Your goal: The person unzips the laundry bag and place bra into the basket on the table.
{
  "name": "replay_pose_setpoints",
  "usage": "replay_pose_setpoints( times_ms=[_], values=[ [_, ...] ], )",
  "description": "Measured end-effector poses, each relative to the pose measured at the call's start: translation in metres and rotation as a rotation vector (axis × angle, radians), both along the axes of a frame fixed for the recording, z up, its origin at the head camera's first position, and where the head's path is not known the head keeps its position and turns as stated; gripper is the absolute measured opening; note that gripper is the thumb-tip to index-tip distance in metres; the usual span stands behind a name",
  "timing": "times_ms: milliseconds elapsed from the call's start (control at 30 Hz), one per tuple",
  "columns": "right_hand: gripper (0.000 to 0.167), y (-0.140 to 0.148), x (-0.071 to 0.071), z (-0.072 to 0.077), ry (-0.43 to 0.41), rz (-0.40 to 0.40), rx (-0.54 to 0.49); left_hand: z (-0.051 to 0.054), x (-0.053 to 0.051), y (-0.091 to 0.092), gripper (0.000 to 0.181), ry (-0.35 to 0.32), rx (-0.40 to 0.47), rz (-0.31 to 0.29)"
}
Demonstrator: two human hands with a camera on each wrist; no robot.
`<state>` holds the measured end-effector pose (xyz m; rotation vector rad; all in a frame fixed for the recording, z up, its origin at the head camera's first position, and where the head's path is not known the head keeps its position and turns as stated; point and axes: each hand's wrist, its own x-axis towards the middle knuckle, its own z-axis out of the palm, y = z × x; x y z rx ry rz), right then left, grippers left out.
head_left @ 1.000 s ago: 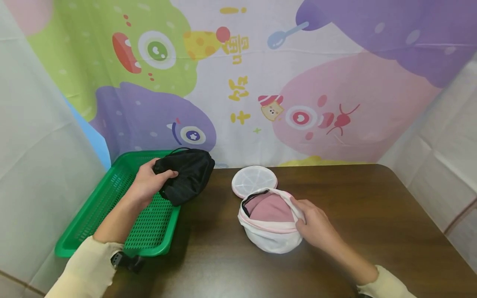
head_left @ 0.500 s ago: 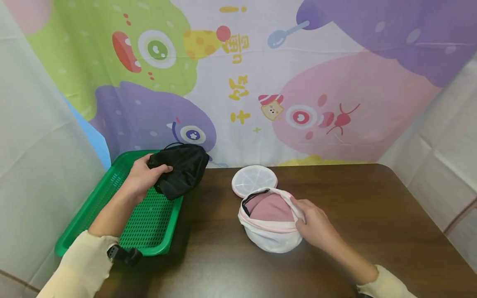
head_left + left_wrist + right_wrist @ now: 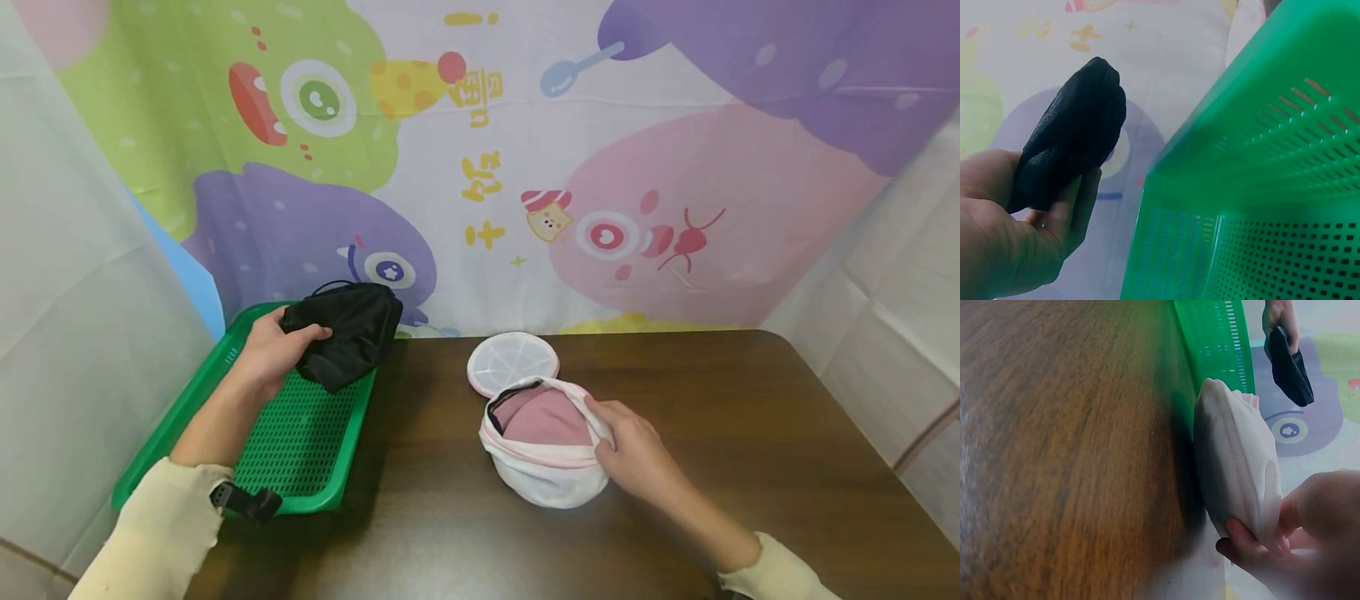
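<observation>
My left hand [image 3: 273, 350] grips a black cloth pouch [image 3: 348, 333] with a thin cord, thumb on top, and holds it above the far end of the green basket [image 3: 348, 450]. In the left wrist view the pouch [image 3: 1075, 134] stands beside the basket's wall, with fingers under it. My right hand [image 3: 637, 446] pinches the rim of a round white mesh laundry bag [image 3: 551, 483] on the table. Its lid [image 3: 513, 362] is folded back behind it. Pink cloth [image 3: 547, 417] lies inside the bag. The right wrist view shows fingers on both sides of the bag's edge.
The brown wooden table [image 3: 720, 417] extends to the right of the bag. A printed cartoon curtain [image 3: 480, 275] hangs along its back edge. Pale sheets [image 3: 915, 333] close off the sides.
My left hand has carried the black pouch leftward and slightly up, farther over the basket. The right hand and the mesh bag have stayed in place.
</observation>
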<state>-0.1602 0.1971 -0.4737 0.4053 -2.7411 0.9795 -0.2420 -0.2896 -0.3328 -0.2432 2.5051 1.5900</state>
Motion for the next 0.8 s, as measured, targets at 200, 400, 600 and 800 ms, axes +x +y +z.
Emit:
replay_pose_setpoints(
  times_ms=[200, 400, 600, 800],
  values=[
    [0.061, -0.005, 0.008, 0.015, -0.038, -0.001, 0.009, -0.001, -0.002, -0.011, 0.082, 0.001, 0.009, 0.012],
    [0.062, -0.005, 0.007, 0.015, -0.038, -0.001, 0.012, 0.001, -0.006, -0.016, 0.088, -0.022, 0.025, 0.019],
    [0.062, -0.002, 0.005, 0.008, 0.003, 0.01, -0.018, 0.0, -0.01, -0.02, 0.091, -0.04, 0.055, 0.05],
    [0.063, 0.0, 0.003, 0.0, 0.019, 0.009, -0.036, -0.004, -0.014, -0.027, 0.093, -0.049, 0.058, 0.064]
  ],
)
